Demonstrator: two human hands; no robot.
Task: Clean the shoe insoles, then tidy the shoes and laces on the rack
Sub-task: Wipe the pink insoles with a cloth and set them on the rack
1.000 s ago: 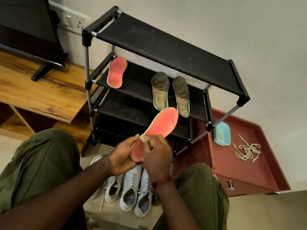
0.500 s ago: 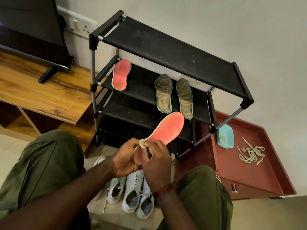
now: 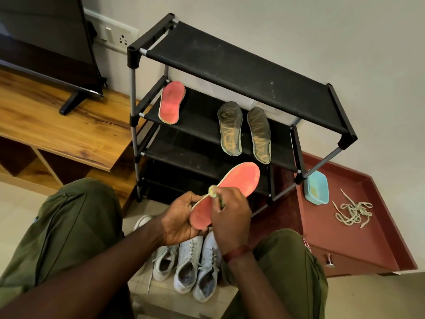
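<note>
- Between the knees, the left hand [image 3: 181,217] grips the heel end of a red insole [image 3: 232,187], fingers curled under it, so that it tilts up toward the rack [image 3: 241,72].
- Just beside it, the right hand [image 3: 230,215] pinches a small tool [image 3: 212,191] whose pale tuft touches the insole's left edge. Scrubbing this insole looks to be the step in hand.
- Below the hands, white shoes [image 3: 190,265] stand together on the floor with no laces threaded that I can see, so none is on the rack yet.
- On the rack's second shelf lie a second red insole [image 3: 172,102] and two dark insoles [image 3: 243,132]. I judge them set there around cleaning, but cleaned or waiting cannot be told.
- Off to the right, the laces [image 3: 353,211] lie in a loose tangle on a maroon cabinet top [image 3: 368,245], near a blue dish [image 3: 317,187].
- Still left, then: finishing the insoles, refitting them, lacing, and shelving the shoes.
- Hard to make out:
  - the tool's handle is hidden inside the right hand, so brush or cloth is uncertain
  - the forearm covers part of the shoes, leaving their count unclear
  - the lower shelves are too dark to read.
</note>
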